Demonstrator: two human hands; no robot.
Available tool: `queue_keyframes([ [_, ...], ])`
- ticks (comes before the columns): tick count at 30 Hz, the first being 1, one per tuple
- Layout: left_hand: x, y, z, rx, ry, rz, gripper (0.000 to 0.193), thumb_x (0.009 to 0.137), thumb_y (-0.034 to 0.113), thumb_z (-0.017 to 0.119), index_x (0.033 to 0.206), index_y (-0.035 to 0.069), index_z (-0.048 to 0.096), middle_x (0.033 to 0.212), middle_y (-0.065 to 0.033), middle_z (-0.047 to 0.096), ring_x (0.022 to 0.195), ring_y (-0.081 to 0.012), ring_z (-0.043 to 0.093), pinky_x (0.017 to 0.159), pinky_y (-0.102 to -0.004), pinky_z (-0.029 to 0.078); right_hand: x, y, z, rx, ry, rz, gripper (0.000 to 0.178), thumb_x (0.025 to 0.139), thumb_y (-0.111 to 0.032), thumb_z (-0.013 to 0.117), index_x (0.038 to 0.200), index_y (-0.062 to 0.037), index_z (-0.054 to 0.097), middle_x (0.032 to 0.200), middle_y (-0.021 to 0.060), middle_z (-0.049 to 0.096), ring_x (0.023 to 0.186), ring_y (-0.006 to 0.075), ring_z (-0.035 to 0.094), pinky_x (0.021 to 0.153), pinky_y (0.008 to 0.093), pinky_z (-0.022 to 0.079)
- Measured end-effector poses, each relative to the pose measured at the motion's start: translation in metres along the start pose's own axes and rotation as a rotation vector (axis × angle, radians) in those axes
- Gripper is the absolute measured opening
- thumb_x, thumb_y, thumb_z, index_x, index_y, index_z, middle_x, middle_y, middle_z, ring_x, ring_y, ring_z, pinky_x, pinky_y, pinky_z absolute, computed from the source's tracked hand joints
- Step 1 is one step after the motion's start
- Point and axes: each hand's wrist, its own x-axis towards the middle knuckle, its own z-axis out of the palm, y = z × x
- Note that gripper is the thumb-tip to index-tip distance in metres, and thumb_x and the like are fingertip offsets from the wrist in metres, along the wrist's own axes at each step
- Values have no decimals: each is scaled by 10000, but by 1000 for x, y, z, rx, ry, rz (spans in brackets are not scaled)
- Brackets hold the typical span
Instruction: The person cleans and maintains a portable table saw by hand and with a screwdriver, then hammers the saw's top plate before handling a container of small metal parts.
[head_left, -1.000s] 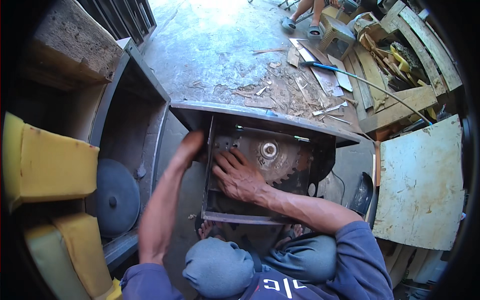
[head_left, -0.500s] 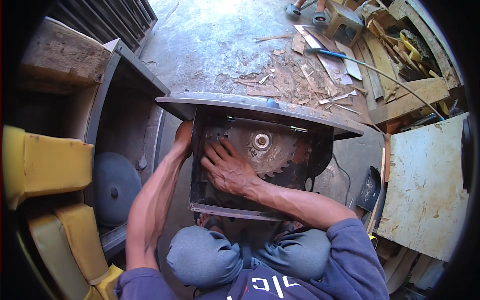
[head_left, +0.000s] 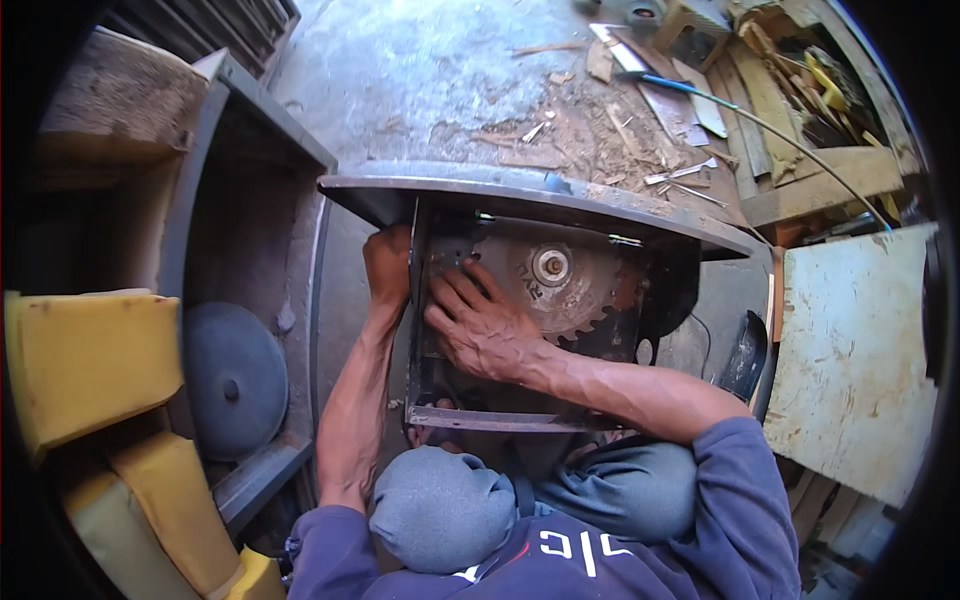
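Observation:
In front of me a dark metal table-saw housing [head_left: 480,420] lies tipped so that its inside faces me. A round toothed saw blade [head_left: 585,290] is mounted within, with a bolted hub [head_left: 552,266] at its middle. My right hand [head_left: 485,325] reaches inside, left of the blade; its fingers are apart and slightly bent, their tips by small holes in the metal. The thumb is hidden. Outside the housing's left wall my left hand [head_left: 388,265] is bent against the panel, its fingers out of sight behind the edge.
To the left stand a metal frame with a grey disc [head_left: 235,380] and yellow padded blocks [head_left: 95,365]. Wood scraps [head_left: 610,135] litter the floor beyond. A long blue-ended pole [head_left: 755,120] leans at the right, above a pale board [head_left: 855,350]. A cable lies beside the housing.
The view has shifted, so the housing sits further right and slightly higher. My right hand stays inside by the left wall, and my left hand remains outside it.

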Motion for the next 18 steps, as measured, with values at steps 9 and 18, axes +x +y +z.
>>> queue_keyframes([
  [9, 27, 17, -32, 36, -275, -114, 366, 908, 386, 653, 912, 32, 743, 797, -150, 737, 683, -318, 713, 613, -428, 552, -17, 1, -116, 333, -54, 55, 227, 921, -129, 637, 1133, -47, 650, 1016, 169, 670, 918, 350, 698, 845, 450, 589],
  [18, 43, 42, -26, -441, -447, -709, 320, 972, 354, 629, 1062, 56, 702, 889, -90, 711, 713, -177, 692, 598, -327, 570, -198, 119, -78, 204, 903, 803, 310, 1044, -266, 551, 1198, -9, 630, 984, 173, 698, 889, 332, 687, 797, 396, 545],
])
